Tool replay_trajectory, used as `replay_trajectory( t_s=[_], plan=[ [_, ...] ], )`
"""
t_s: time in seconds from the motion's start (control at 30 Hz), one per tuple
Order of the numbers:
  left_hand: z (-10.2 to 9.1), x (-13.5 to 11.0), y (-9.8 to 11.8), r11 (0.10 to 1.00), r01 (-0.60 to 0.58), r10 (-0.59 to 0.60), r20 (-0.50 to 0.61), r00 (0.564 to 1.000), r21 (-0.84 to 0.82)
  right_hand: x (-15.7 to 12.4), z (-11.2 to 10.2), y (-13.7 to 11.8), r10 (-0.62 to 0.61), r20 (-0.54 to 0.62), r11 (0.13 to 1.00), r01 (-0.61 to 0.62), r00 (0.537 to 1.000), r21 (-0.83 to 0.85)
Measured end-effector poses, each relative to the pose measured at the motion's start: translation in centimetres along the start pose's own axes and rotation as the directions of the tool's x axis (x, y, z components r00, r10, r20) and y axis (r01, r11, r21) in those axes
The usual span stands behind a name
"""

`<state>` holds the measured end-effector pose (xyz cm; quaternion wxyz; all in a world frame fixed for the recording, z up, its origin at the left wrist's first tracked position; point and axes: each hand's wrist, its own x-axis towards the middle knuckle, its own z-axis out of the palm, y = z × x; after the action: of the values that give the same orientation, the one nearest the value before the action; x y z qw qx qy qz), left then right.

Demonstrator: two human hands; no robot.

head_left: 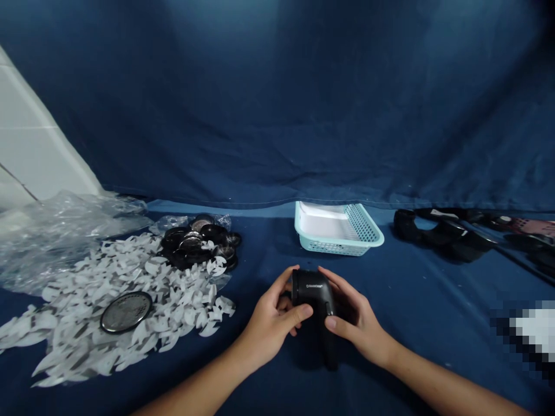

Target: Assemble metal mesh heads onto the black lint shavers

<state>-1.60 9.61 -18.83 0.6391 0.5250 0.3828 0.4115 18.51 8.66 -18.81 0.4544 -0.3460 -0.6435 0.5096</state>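
A black fabric shaver [312, 293] with a bent head and small pale lettering is held between both hands. My left hand [273, 318] closes around the head end, its thumb pressed on the lower side and its other fingers partly hidden behind. On the other side, my right hand [359, 320] grips the bend, with the thumb on the handle near a switch-like part and the fingertips over the top. The handle points down toward me. The face of the head is turned left and cannot be seen well.
Small white-grey cut pieces [173, 294] lie heaped at left, with a round black-rimmed disc [126, 312] on them. Behind are several black round parts [214, 234] and clear plastic bags [69, 231]. A light-blue basket [340, 247] holding white sheets stands ahead. Black items [446, 237] lie at right.
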Motion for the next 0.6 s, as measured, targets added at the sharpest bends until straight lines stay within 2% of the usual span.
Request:
replay_trajectory(
  t_s=[0.6],
  plan=[
    [0.04, 0.0, -0.31, 1.0, -0.009, 0.009, -0.026, 1.0, -0.012, 0.11, 0.07, 0.01, 0.02, 0.021, 0.999, -0.021, 1.0, 0.046]
  ],
)
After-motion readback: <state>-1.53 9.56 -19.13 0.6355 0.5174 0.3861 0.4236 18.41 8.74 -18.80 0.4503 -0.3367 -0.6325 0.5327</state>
